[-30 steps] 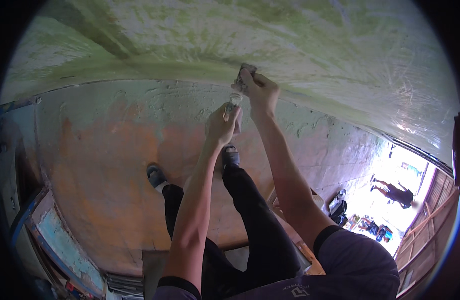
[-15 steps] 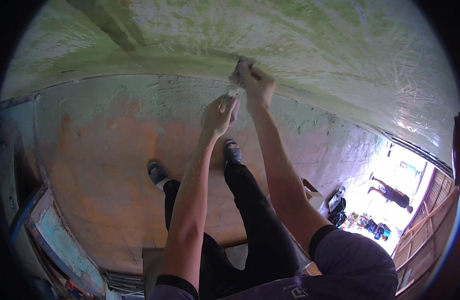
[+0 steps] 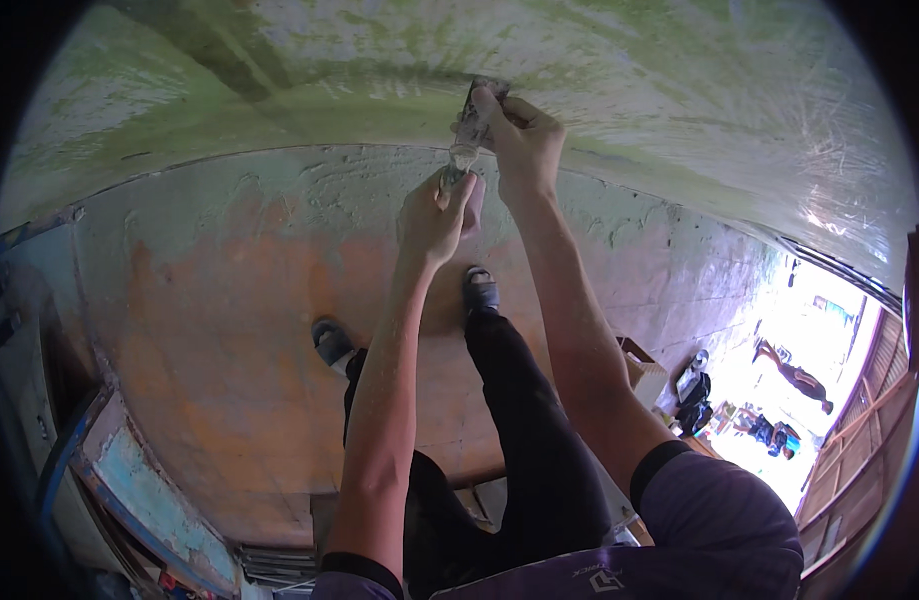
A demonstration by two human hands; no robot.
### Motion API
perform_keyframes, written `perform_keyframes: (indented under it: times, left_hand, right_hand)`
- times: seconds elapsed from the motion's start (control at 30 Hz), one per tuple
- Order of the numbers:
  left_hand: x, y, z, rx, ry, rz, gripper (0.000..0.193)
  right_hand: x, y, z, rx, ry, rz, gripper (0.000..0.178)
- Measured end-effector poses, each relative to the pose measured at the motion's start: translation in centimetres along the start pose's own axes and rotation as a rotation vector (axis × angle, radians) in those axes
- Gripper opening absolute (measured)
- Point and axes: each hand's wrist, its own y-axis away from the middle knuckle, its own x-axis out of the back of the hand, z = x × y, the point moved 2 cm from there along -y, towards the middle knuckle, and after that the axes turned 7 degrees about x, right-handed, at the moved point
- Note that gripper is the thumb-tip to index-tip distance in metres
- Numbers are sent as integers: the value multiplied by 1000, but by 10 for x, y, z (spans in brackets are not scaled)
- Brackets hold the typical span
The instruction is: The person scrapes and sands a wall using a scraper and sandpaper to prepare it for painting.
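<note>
Both hands grip a scraper [image 3: 469,130]: left hand [image 3: 437,212] on the handle, right hand [image 3: 521,143] pressing the blade against the green-streaked wall [image 3: 679,90]; most coating remains.

Person wore a short-sleeved purple shirt [image 3: 719,520] with dark cuff bands and a small pale mark at the lower hem. Forearms were bare. Black trousers [image 3: 524,440]. Dark grey shoes: left shoe [image 3: 332,343], right shoe [image 3: 480,292].

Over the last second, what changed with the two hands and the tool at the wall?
The right hand stays closed on the scraper against the green wall. The left hand keeps gripping the handle end below. Both shifted only slightly. Legs and feet unchanged.
</note>
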Motion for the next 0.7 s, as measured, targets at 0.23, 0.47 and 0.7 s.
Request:
perform_keyframes:
  times: [0.23, 0.47, 0.7]
  left_hand:
    - [26, 12, 25, 37, -125, -45, 55]
    - [61, 109, 61, -119, -204, 27, 50]
    - [87, 360, 13, -128, -407, -173, 29]
  right_hand:
    - [-4, 1, -4, 25, 74, 6, 27]
    - [7, 90, -54, 78, 107, -11, 32]
    - [79, 378, -67, -1, 527, -434, 35]
